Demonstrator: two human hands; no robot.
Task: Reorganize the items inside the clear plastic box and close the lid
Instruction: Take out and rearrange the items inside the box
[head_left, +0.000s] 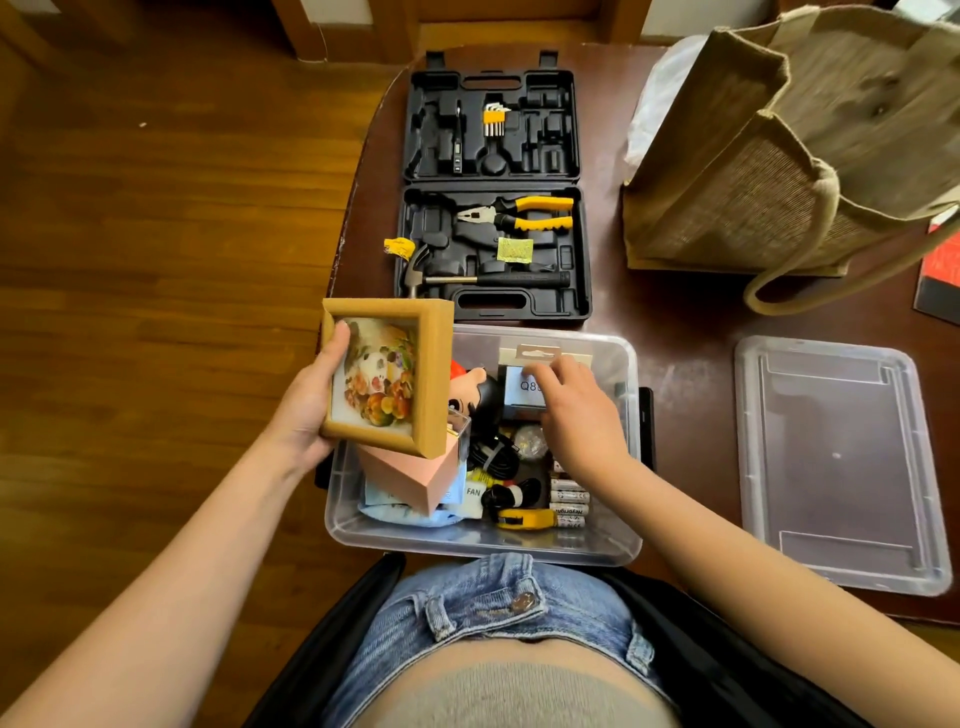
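A wood floor (156, 234) of warm brown planks fills the left half of the frame; wooden posts stand along the top edge. A dark brown table (691, 312) with a rounded corner takes the right half, its top scuffed pale in spots.

At upper right a jute bag (779, 156) stands open on the table, its handle looping down toward the right edge. At top centre a black tool case (493, 192) lies open flat, holding hex keys in the upper half and yellow-handled pliers (524, 213) and a hammer (467, 278) in the lower.

The clear box (483, 540) sits at lower centre, at the table's near edge, just below the tool case and against the person's denim waist. Its lid (836, 462) lies flat on the table at right, apart from the box. Inside the box are a pink carton (410, 478), a toy figure (470, 389), black cables, batteries (569, 501) and a yellow tape measure (524, 518).

The left hand (311, 405) grips a wooden picture frame (384, 374) by its left side, thumb on the glass, holding it tilted above the box's left end. The right hand (576, 410) reaches into the box's far part, fingers curled down onto a small grey packet (522, 387) marked Q8; whether it actually grips the packet cannot be told.
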